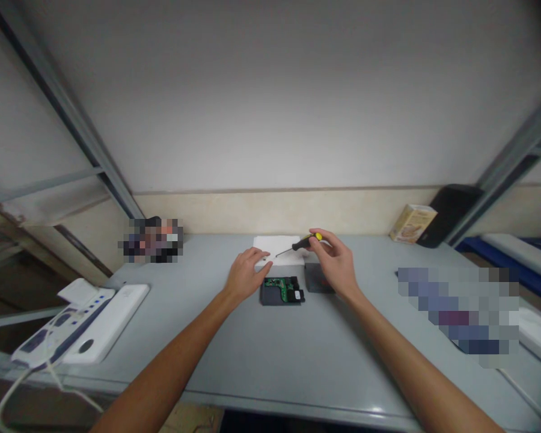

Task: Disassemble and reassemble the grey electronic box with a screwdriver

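Note:
My right hand (336, 261) grips a screwdriver (302, 243) with a black and yellow handle. Its thin shaft slants down to the left, with the tip over a flat white sheet or box (284, 243). Across from the tip is my left hand (246, 273), thumb and index finger apart at the white surface's left edge. A tiny dark piece (265, 258), too small to name, shows between those fingers. Just in front lies a dark device with an exposed green circuit board (277, 291). A dark grey cover-like piece (316, 279) sits beside it, partly behind my right hand.
On the left of the grey table (234, 361) are a white power strip (67, 325) and a white slab-like device (117, 325). A yellowish box (412, 222) and a black object (451, 213) stand at the back right. Blurred-out items lie on both sides.

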Tool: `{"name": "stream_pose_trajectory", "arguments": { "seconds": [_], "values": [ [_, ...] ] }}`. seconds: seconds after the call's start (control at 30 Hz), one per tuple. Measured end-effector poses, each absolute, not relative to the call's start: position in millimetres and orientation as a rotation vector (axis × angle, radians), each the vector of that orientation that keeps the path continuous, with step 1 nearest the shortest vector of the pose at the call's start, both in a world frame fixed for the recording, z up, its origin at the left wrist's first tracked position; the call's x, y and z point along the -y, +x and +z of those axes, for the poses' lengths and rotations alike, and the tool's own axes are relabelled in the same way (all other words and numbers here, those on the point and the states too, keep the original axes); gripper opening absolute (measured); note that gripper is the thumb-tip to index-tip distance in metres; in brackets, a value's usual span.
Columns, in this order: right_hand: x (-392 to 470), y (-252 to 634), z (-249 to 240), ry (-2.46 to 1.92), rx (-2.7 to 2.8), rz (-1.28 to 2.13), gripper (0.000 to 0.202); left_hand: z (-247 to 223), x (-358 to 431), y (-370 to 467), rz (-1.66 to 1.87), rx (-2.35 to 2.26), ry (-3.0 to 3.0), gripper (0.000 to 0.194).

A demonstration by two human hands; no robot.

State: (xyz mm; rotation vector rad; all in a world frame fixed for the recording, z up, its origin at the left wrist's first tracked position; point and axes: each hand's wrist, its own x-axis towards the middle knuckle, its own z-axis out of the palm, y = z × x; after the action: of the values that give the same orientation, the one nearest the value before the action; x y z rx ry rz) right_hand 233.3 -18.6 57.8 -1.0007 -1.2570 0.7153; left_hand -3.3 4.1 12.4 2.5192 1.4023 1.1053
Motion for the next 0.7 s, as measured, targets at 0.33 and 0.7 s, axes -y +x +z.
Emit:
{"name": "stream_pose_trajectory", "arguments": {
  "seconds": [0.33,0.7],
  "values": [
    [21.7,229.4,61.1,-0.947,1.241,0.764,0.038,10.9,-3.7,-3.1,1.083,-1.381,2.506,0.019],
    [23.1,229.9,61.5,-0.94,1.245,0.76,0.037,14.0,-1.8,-1.4,1.129,-1.337,2.48,0.015]
  ]
}}
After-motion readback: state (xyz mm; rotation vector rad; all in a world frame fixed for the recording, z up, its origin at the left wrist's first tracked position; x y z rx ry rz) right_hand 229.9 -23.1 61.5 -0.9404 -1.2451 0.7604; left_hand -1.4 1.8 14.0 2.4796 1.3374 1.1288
